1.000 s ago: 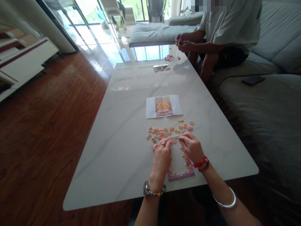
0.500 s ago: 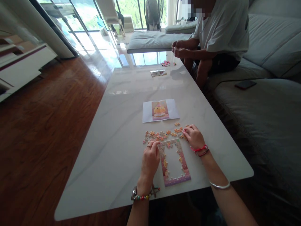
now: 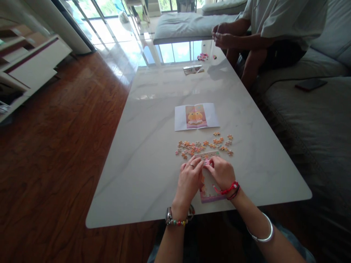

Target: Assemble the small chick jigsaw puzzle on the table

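Observation:
A partly assembled jigsaw puzzle lies near the table's front edge, its border joined around an open middle. My right hand is over its upper right part, thumb and finger pinching a pink puzzle piece. Close beside it, my left hand has its bent fingers down on the puzzle's upper left side, fingertips near the pink piece. Both hands cover much of the border. Loose puzzle pieces, mostly orange and pale, are scattered just beyond the puzzle.
Past the loose pieces, a creased picture sheet lies on the white marble-look table. Farther off are a shiny packet and a pile of pink pieces. Another person's hands are at the far right, beside a grey sofa.
My right hand has moved left and nearer from the loose pieces to the puzzle, carrying the pink piece. My left hand has slid inward at the upper left corner. The view has tilted down.

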{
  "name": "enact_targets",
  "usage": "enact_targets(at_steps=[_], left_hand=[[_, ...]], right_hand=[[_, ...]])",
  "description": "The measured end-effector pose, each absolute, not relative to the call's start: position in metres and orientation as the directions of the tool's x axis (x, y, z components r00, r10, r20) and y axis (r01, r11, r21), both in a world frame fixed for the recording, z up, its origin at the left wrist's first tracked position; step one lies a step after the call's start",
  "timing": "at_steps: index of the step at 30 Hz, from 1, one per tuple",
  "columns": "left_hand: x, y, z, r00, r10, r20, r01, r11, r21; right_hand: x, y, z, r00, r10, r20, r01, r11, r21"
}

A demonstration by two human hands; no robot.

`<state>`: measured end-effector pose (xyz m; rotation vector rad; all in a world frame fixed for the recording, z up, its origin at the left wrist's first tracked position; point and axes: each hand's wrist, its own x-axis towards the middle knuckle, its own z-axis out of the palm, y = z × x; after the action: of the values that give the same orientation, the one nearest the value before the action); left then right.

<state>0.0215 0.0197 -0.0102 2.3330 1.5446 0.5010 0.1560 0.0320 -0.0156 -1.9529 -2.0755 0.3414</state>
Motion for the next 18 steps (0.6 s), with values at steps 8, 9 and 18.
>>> enact_targets(at_steps=[8, 9, 18], left_hand=[[0.0248, 0.0187, -0.0116, 0.359, 0.930, 0.085, 0.862, -0.365, 0.353], [0.0252, 0.0184, -0.0118, 0.360, 0.929, 0.083, 0.863, -0.365, 0.350], [0.0259, 0.0193, -0.0149, 0.354, 0.931, 0.084, 0.869, -0.361, 0.339]], right_hand=[[0.1592, 0.0292, -0.0091, -0.086, 0.996, 0.011, 0.943, 0.084, -0.323], [0.1596, 0.0287, -0.0090, -0.084, 0.996, 0.008, 0.942, 0.082, -0.326], [0.1590, 0.0292, -0.0145, -0.092, 0.996, 0.017, 0.946, 0.093, -0.310]])
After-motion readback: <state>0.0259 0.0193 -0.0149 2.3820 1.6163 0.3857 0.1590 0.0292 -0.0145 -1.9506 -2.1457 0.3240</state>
